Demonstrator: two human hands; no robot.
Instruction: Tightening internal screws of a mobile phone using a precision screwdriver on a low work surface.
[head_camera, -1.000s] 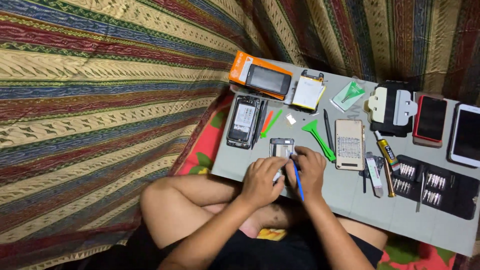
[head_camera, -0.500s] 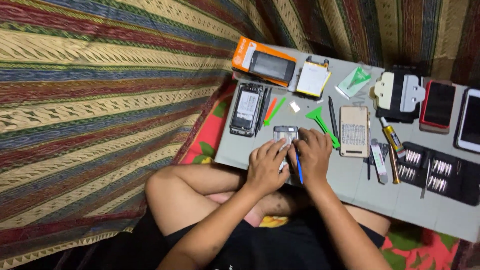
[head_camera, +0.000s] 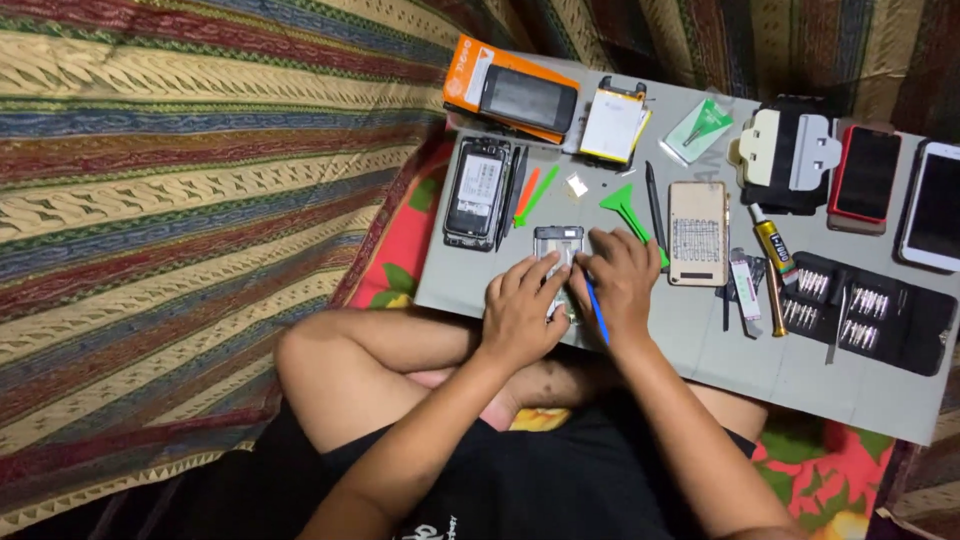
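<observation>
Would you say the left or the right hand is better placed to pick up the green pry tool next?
Probably the right hand: the green pry tool lies just beyond its fingertips, though it holds a blue tool. The left hand rests on the opened phone, farther off.

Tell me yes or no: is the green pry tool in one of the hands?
No, the green pry tool lies on the grey board beyond the right hand, which holds a blue tool.
</observation>
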